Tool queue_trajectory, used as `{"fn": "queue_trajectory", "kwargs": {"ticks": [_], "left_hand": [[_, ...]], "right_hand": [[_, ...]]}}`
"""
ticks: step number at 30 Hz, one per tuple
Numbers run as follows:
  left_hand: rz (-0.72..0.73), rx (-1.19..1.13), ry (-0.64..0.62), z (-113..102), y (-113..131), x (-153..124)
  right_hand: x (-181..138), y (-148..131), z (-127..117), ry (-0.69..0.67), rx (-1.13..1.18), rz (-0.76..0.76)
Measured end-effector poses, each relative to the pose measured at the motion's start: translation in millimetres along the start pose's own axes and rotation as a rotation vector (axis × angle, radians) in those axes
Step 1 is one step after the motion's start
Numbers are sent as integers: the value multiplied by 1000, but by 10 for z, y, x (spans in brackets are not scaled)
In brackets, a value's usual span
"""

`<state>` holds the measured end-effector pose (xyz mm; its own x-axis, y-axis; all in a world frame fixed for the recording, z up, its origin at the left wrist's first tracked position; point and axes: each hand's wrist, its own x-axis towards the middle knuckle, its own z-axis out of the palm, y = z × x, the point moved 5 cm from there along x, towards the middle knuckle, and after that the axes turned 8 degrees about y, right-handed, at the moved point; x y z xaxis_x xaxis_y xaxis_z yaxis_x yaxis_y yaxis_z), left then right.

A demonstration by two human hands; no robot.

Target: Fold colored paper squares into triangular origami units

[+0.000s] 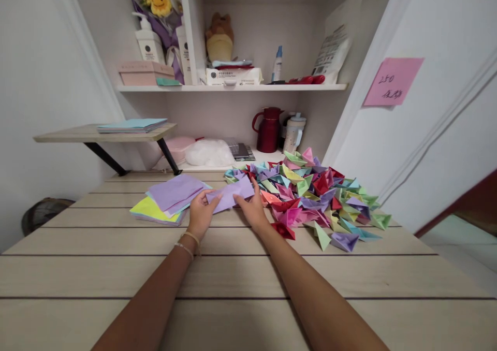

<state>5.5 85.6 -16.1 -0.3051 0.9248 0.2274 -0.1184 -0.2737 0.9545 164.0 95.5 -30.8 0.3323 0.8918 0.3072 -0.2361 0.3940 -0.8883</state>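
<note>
**Both hands pressed on a lilac paper sheet**

A folded lilac paper sheet [232, 194], flat and matte, lies on the pale wooden slatted table [233, 278]. The left hand [201, 214] pinches its near left corner; the right hand [252, 208] lies flat on its right end, fingers spread. Just left of the sheet sits a neat stack of square papers [171, 201], purple on top, yellow and green beneath. Right of the sheet, touching it, spreads a loose heap of folded paper boats [314, 195], sharp-creased and pointed, in many colours.
</note>
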Motion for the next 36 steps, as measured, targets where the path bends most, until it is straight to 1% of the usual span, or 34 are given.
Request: {"fn": "queue_trajectory", "kwargs": {"ticks": [2, 5, 7, 9, 12, 14, 15, 18, 21, 24, 28, 31, 36], "left_hand": [[-17, -50, 39, -32, -13, 18], [-35, -78, 63, -65, -26, 40], [-51, -80, 48, -59, -26, 37], [-57, -83, 17, -32, -16, 17], [-32, -92, -61, 33, 9, -24], [-4, -92, -96, 62, 16, -38], [12, -90, -89, 61, 14, -37], [65, -71, 3, 4, -2, -3], [101, -58, 69, -58, -26, 35], [114, -51, 105, -100, -48, 60], [139, 4, 140, -126, -54, 72], [139, 24, 151, -133, -54, 75], [136, 55, 125, -133, -57, 83]], "right_hand": [[40, 67, -31, 23, 20, 63], [66, 119, -24, -5, 86, 141], [64, 113, -19, -3, 139, 165], [58, 92, -32, 34, 174, 170], [50, 60, -60, 88, 178, 149], [53, 41, -76, 106, 129, 104], [55, 33, -82, 110, 92, 77], [57, -5, -88, 100, -58, -25], [22, -122, -70, 76, -289, -220], [-64, -264, -5, 14, -518, -418], [-179, -372, 102, -100, -677, -595], [-210, -388, 129, -115, -748, -654], [-217, -395, 135, -137, -798, -672]]}}
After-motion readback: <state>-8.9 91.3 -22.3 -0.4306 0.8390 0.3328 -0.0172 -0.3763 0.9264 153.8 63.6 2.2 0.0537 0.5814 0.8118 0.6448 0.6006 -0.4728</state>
